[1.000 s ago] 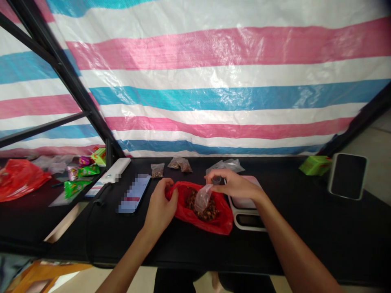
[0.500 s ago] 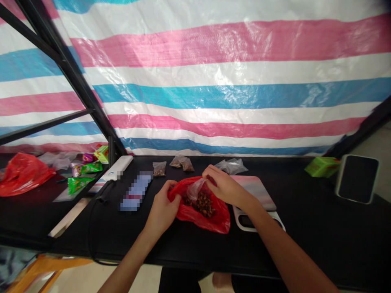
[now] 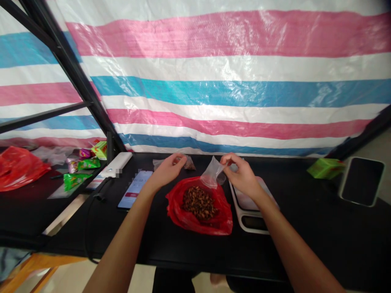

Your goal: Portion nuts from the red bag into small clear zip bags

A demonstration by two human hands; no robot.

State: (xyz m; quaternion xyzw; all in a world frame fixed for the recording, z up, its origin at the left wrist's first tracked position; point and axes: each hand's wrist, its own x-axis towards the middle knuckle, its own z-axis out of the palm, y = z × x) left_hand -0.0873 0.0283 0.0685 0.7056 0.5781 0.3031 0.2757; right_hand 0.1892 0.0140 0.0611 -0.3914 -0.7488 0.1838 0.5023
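A clear plastic bag (image 3: 211,174) hangs from the fingertips of my right hand (image 3: 240,173), its lower end over the far rim of a red plastic bag (image 3: 176,211). The red bag lies spread on the black table, with a heap of small brown dried pieces (image 3: 199,202) inside. Beyond its far left edge, my left hand (image 3: 168,170) is raised with loosely curved fingers, and I see nothing in them. Small filled clear packets (image 3: 189,163) lie behind that hand, partly hidden by it. The white kitchen scale (image 3: 251,199) is beside the red bag, partly under my right forearm.
A phone (image 3: 134,191) with a lit screen and a white power strip (image 3: 117,164) lie left. Further left are candy packets (image 3: 75,180) and another red bag (image 3: 21,167). A green box (image 3: 325,167) and a dark-screened device (image 3: 362,181) stand right. A cable (image 3: 86,232) crosses the table.
My left hand has let go of the red bag's rim and moved up, away from it. My right hand has drawn the clear bag up and right, out of the red bag's middle.
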